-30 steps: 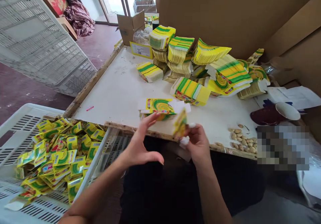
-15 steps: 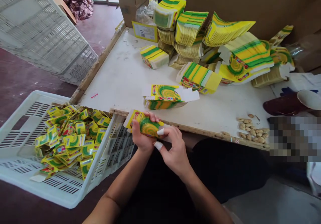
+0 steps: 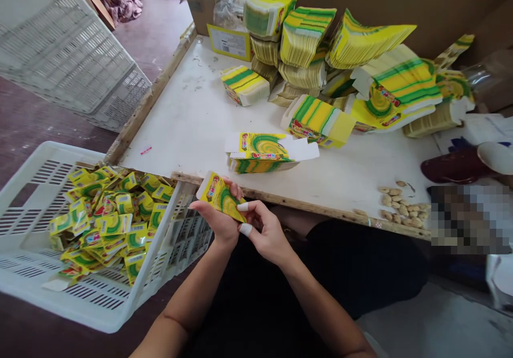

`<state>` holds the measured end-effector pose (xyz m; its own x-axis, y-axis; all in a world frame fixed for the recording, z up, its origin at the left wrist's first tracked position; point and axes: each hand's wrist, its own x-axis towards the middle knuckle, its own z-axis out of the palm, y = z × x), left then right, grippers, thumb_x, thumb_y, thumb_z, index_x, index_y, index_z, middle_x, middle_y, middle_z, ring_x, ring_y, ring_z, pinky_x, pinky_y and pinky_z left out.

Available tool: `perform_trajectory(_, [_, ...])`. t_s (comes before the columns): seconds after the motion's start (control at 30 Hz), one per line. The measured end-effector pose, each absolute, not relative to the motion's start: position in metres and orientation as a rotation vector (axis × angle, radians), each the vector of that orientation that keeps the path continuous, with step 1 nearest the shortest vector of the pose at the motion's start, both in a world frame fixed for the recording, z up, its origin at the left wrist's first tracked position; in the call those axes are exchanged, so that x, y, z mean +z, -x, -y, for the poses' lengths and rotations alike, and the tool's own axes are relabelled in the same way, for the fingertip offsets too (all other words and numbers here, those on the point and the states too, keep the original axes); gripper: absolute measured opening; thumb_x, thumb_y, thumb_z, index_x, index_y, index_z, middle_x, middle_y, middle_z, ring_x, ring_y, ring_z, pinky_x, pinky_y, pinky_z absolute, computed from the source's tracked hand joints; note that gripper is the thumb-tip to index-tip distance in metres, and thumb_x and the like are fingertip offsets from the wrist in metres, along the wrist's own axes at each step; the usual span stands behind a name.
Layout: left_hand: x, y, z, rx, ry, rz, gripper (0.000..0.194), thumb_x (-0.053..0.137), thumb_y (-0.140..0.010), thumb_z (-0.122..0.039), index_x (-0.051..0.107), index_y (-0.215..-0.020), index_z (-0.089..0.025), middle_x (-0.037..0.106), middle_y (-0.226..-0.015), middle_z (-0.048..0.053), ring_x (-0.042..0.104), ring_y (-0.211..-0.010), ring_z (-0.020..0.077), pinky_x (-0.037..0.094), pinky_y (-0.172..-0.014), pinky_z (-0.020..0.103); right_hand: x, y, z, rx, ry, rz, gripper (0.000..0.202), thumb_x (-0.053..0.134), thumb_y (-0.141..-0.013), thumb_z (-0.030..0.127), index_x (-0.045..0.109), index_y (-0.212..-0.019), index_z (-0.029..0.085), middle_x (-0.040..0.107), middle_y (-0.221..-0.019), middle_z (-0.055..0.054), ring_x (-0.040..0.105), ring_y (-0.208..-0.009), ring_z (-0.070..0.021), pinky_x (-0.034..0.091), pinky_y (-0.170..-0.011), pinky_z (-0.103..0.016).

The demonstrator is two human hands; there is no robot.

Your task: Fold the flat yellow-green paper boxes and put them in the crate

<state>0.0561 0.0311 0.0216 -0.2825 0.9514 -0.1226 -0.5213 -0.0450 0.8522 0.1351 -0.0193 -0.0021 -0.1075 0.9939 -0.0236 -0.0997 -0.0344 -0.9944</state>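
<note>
A small yellow-and-green printed carton (image 3: 219,193) lies across my left hand (image 3: 220,223), just off the table's front edge. Its fingers curl behind the carton, while the thumb points out to the left, away from the printed face. My right hand (image 3: 267,235) pinches the carton's lower right end between thumb and index finger, both with white coverings on their tips. A white flap shows at the carton's upper left end. Directly beyond my hands, a short stack of flat cartons (image 3: 262,148) lies on the white table (image 3: 188,123).
At the left, a white plastic crate (image 3: 116,323) holds many folded cartons (image 3: 116,224). Bundles of flat cartons (image 3: 308,37) are piled at the back. Peanuts (image 3: 403,205) and a dark red mug (image 3: 452,164) occupy the right side. Another crate (image 3: 72,43) leans at upper left.
My left thumb has lifted off the carton's face and swung out left. The carton has tilted, its right end lower, and my right hand has shifted slightly left with it.
</note>
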Motion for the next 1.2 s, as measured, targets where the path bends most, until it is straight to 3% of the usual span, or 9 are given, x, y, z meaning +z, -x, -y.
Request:
perform_trajectory(0.2, [0.01,-0.047,-0.021,1.537,-0.824,-1.001,0.083,0.044,-0.057,-0.094,0.064,-0.093,-0.021,0.061,-0.081,0.005,0.06,-0.079,0.0212,0.052,-0.07,0.03,-0.003,-0.149,0.013,1.209,1.183,1.145,0.014,0.064,-0.078,0.023,0.065,-0.092,0.023,0.06,-0.077,0.001,0.055,-0.067,-0.0145,0.048,-0.065,-0.027])
perform_trajectory(0.3, [-0.005,-0.036,-0.012,1.441,-0.928,-1.026,0.048,0.073,-0.071,-0.061,0.065,-0.099,-0.022,0.067,-0.09,0.004,0.064,-0.085,0.0176,0.052,-0.078,0.026,-0.001,-0.159,0.013,1.281,1.156,1.019,0.012,0.065,-0.08,0.029,0.066,-0.09,0.023,0.064,-0.077,0.001,0.06,-0.072,-0.0162,0.052,-0.07,-0.029])
perform_trajectory(0.4, [-0.014,-0.027,-0.009,1.432,-0.91,-1.111,0.029,0.08,-0.072,-0.038,0.068,-0.091,-0.021,0.069,-0.081,0.0,0.063,-0.071,0.0127,0.051,-0.068,0.021,0.0,-0.16,0.017,1.35,1.111,0.969,0.015,0.069,-0.079,0.033,0.066,-0.09,0.023,0.068,-0.081,0.0,0.063,-0.075,-0.0172,0.053,-0.073,-0.03])
perform_trajectory(0.77, [-0.002,-0.016,-0.013,1.365,-0.829,-1.117,0.035,0.085,-0.059,-0.048,0.069,-0.062,-0.017,0.069,-0.062,0.002,0.061,-0.056,0.0133,0.05,-0.058,0.023,0.003,-0.171,0.02,1.148,1.177,1.213,0.013,0.066,-0.082,0.028,0.064,-0.07,0.021,0.058,-0.068,0.001,0.054,-0.063,-0.0149,0.045,-0.06,-0.026])
perform_trajectory(0.83, [0.001,-0.004,-0.018,1.238,-0.956,-1.072,0.041,0.081,-0.062,-0.057,0.072,-0.07,-0.017,0.072,-0.07,0.005,0.066,-0.066,0.0189,0.054,-0.068,0.029,0.008,-0.179,0.02,1.012,1.179,1.36,0.011,0.061,-0.085,0.023,0.066,-0.076,0.022,0.061,-0.071,0.0,0.056,-0.065,-0.0156,0.046,-0.06,-0.027])
perform_trajectory(0.9, [0.009,0.01,-0.022,1.06,-1.079,-0.959,0.064,0.067,-0.064,-0.075,0.074,-0.091,-0.018,0.074,-0.091,0.012,0.069,-0.09,0.028,0.054,-0.085,0.039,0.014,-0.189,0.021,0.792,1.203,1.58,0.017,0.055,-0.089,0.017,0.069,-0.083,0.025,0.064,-0.077,-0.002,0.059,-0.071,-0.0171,0.048,-0.064,-0.029])
perform_trajectory(1.0, [0.024,0.022,-0.027,0.782,-1.308,-0.829,0.094,0.06,-0.054,-0.086,0.063,-0.122,-0.022,0.065,-0.124,0.016,0.057,-0.12,0.0354,0.045,-0.103,0.046,0.024,-0.198,0.023,0.441,1.232,1.898,0.028,0.049,-0.093,0.012,0.072,-0.088,0.028,0.067,-0.079,-0.002,0.058,-0.077,-0.0188,0.048,-0.08,-0.036])
perform_trajectory(1.1, [0.029,0.014,-0.025,0.508,-1.591,-0.89,0.091,0.086,-0.05,-0.056,0.055,-0.129,-0.023,0.064,-0.126,0.014,0.061,-0.115,0.0338,0.048,-0.098,0.045,0.027,-0.195,0.025,0.337,1.143,2.027,0.03,0.049,-0.095,0.012,0.072,-0.093,0.031,0.067,-0.081,-0.001,0.059,-0.082,-0.0182,0.039,-0.103,-0.044])
perform_trajectory(1.2, [0.022,-0.003,-0.018,0.458,-1.732,-1.071,0.067,0.077,-0.065,-0.028,0.05,-0.126,-0.023,0.068,-0.114,0.009,0.066,-0.1,0.0273,0.053,-0.088,0.04,0.019,-0.188,0.028,0.379,1.192,1.775,0.036,0.061,-0.09,0.021,0.061,-0.123,0.034,0.064,-0.116,-0.005,0.054,-0.116,-0.0249,0.026,-0.115,-0.05])
